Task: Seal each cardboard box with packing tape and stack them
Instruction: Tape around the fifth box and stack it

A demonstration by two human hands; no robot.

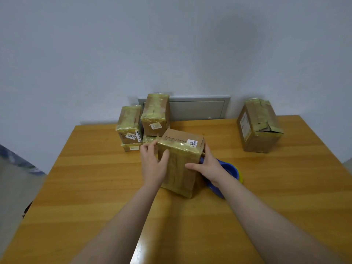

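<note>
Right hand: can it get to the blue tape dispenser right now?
Probably yes, once it lets go. The right hand grips the box; the tape dispenser lies on the table just beside its wrist, nothing between.

Soft, even, slightly dim light. Glare streak on table (171, 235) nearer than left hand (152, 164). Overall softness; barrel distortion outward.

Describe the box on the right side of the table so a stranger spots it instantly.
Start at the wooden table by the wall and go to its far right corner. A tall cardboard box stands there alone, apart from the cluster of taped boxes at the far left; its top tape is crumpled, one flap edge jutting out.
</note>
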